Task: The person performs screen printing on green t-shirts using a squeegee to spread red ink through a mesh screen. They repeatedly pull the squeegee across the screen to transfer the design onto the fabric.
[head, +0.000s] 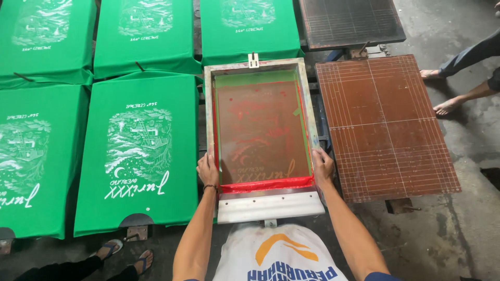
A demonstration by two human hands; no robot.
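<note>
Over a green shirt, left hand (207,170), right hand (323,167), gripping printing screen frame (259,65)

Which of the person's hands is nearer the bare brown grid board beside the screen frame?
Right. The right hand grips the screen frame on the edge facing the brown board; the left hand holds the opposite edge, beside the green shirt.

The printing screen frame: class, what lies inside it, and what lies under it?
Inside the screen frame, red ink pools along the near edge and smears the mesh. The left hand and right hand grip its sides. Whatever lies underneath is covered.
</note>
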